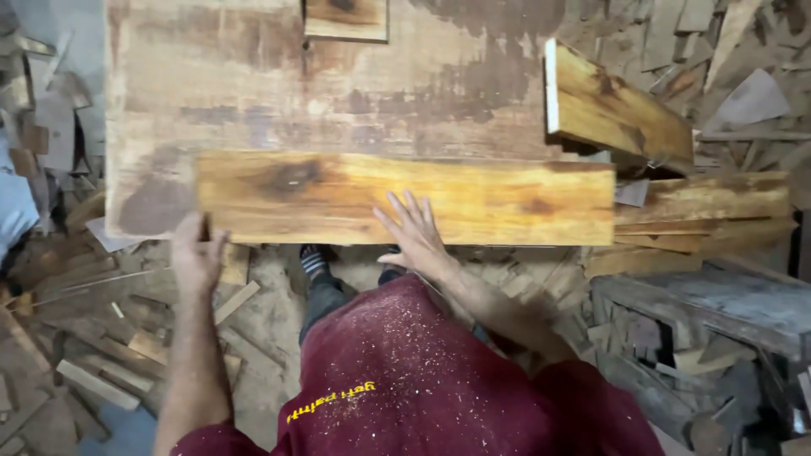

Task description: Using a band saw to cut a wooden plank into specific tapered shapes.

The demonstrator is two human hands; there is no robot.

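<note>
Your left hand (196, 253) grips the left end of the plank (405, 198), fingers curled on its lower corner. Your right hand (414, 232) lies open and flat on the plank's near edge. The plank lies on the counter (253, 93), a shorter board (617, 105) beyond your right hand.

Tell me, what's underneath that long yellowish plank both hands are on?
The long plank lies on a big stained wooden board, which shows above and left of it. The left hand grips its end; the right hand presses flat on top. Whatever lies directly beneath it is covered.
</note>
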